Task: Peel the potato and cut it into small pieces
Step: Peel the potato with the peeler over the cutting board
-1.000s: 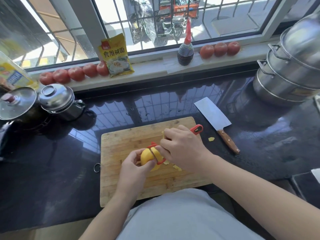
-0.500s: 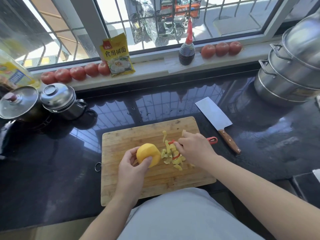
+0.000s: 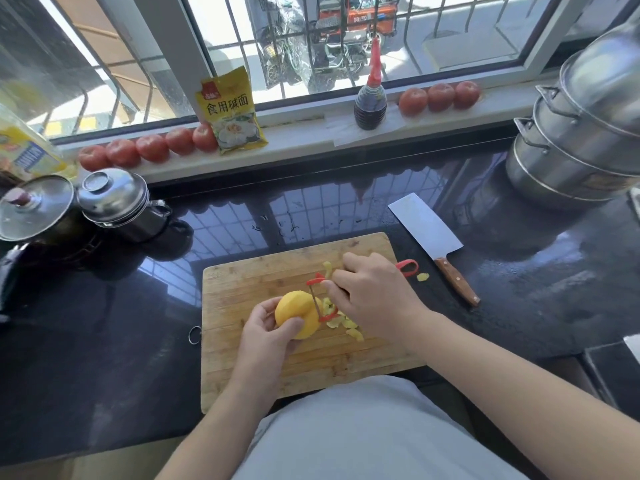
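Potato (image 3: 297,312): yellow, mostly bare of skin, held just above the wooden cutting board (image 3: 242,296), near the board's middle. Left hand (image 3: 265,336) grips it from below and the near side, thumb across the front face, fingers curled behind.

Right hand (image 3: 372,299) grips the red peeler (image 3: 320,299); fingers wrapped round the handle, whose looped end sticks out past the hand toward the cleaver (image 3: 433,242). Peeler blade rests against the potato's right side.

Peel scraps (image 3: 343,322): loose pile on the board just right of the potato, partly under the right hand. 1 stray scrap (image 3: 422,277) on the black counter (image 3: 104,341) between board and cleaver.

Cleaver lies flat on the counter right of the board, wooden handle toward the person.

Windowsill: 5 tomatoes (image 3: 152,148) left, 3 tomatoes (image 3: 440,97) right, a yellow packet (image 3: 230,112) and a dark bottle (image 3: 370,105) between
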The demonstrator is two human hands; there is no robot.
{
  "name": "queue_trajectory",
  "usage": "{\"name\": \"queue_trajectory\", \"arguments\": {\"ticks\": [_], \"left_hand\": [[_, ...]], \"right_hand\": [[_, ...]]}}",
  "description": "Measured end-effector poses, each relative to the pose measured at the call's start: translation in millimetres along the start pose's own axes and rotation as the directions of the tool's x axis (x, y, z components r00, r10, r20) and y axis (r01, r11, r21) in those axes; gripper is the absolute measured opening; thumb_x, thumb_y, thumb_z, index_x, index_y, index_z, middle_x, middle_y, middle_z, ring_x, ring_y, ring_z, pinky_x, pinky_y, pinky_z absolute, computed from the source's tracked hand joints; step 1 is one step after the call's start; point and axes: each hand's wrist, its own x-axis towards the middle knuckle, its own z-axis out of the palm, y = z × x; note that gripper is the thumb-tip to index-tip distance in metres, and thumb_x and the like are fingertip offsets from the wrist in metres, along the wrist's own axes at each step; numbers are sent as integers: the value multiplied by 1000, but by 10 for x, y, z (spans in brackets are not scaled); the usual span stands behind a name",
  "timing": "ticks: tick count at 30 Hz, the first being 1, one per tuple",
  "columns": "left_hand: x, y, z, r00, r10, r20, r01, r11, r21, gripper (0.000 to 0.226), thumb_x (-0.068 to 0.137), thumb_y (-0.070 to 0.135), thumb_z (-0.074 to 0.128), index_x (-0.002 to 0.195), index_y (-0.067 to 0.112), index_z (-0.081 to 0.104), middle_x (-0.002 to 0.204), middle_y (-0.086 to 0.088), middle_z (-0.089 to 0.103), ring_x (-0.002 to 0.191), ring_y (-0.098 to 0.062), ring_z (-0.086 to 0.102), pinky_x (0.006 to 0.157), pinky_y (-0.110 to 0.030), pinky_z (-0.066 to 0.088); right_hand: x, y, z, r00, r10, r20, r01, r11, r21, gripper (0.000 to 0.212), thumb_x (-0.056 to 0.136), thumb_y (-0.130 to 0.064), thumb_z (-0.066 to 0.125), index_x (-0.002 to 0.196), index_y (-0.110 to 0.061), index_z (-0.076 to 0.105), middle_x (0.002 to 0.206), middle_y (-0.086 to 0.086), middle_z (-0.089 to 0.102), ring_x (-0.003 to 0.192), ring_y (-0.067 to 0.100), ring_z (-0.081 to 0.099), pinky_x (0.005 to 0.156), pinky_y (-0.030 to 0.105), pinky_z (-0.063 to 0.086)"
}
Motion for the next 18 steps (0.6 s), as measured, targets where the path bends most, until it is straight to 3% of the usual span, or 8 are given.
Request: {"name": "queue_trajectory", "arguments": {"ticks": [8, 11, 14, 18], "left_hand": [[-69, 11, 37, 991, 106, -86, -109, 993, -33, 32, 93, -2, 72, 118, 14, 60, 121, -14, 70, 110, -25, 71, 87, -38, 61], [-85, 6, 31, 983, 117, -138, -125, 991, -45, 31, 94, 1, 71, 119, 14, 58, 122, -12, 69, 115, -26, 69, 88, -36, 61], [-69, 67, -1, 983, 102, -150, -121, 986, -117, 35, 95, 4, 71, 125, 14, 57, 124, -9, 69, 116, -23, 70, 94, -39, 59], [9, 117, -45, 996, -14, -86, -9, 963, -269, 39, 95, 4, 69, 132, 10, 56, 130, -14, 68, 114, -26, 69, 99, -42, 56]], "right_hand": [[18, -172, 35, 992, 102, 71, -101, 995, -22, 47, 103, -41, 39, 69, -20, 64, 70, -3, 51, 54, 19, 39, 56, 34, 35], [-56, -113, 76, 972, 185, 144, -168, 979, -118, 46, 102, -40, 42, 68, -21, 66, 69, -3, 53, 56, 18, 38, 61, 35, 40], [-152, 71, 193, 866, 361, 345, -347, 932, -104, 46, 106, -41, 37, 68, -22, 55, 73, -5, 47, 65, 22, 49, 66, 35, 39], [-192, 163, 229, 812, 447, 376, -443, 890, -102, 50, 107, -42, 33, 70, -20, 58, 76, -2, 51, 70, 23, 56, 70, 38, 47]]}}
